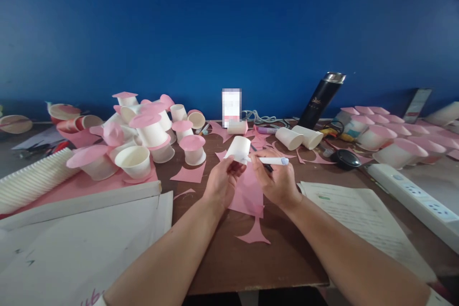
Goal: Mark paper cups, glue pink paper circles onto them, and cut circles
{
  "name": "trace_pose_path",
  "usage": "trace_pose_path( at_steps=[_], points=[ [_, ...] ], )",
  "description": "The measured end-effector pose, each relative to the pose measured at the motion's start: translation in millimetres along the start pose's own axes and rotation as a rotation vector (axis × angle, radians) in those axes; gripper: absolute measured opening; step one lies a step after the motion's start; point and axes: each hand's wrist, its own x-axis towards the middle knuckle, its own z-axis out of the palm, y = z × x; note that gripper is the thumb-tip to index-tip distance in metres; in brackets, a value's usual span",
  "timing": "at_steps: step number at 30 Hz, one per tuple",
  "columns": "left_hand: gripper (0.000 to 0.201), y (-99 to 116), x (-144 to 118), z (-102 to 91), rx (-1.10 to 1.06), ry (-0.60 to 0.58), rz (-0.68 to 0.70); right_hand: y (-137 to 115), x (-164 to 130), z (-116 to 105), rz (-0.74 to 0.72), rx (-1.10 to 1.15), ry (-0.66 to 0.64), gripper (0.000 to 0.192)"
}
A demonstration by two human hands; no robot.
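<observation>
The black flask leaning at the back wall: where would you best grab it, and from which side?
Grip the black flask round its straight middle, probably from the front left. It tilts back against the wall, its silver cap looks too narrow, and cups crowd its foot.

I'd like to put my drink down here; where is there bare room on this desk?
Bare brown desk shows between the forearms, bordered by the white sheets and the printed paper. The cup pile and pink-topped cups crowd both back corners.

A dark flask (322,98) stands at the back of the worktop (287,253), a power strip (412,198) lies right, printed sheets (358,215) beside it, stacked cups (32,181) far left
</observation>
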Motion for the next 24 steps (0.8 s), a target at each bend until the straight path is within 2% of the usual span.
trace_pose_path(
  at_steps=[5,14,18,24],
  points=[
    [0.011,0.5,0.6,-0.9,-0.026,-0.001,0.036,2.1,-2.4,1.1,0.019,0.023,-0.023,0.012],
    [0.012,-4.5,-0.5,-1.2,-0.007,-0.064,-0.046,-3.0,-2.0,1.5,-0.023,0.090,-0.025,0.013],
    [0.011,-5.0,-0.9,-1.4,0.009,-0.049,-0.031,-1.6,-0.6,1.2,-0.014,0.034,0.008,0.014],
    [0.015,-3.4,0.0,-1.0,0.009,-0.033,0.008,-1.4,-0.5,-0.3,-0.029,0.070,-0.035,0.013]
  ],
)
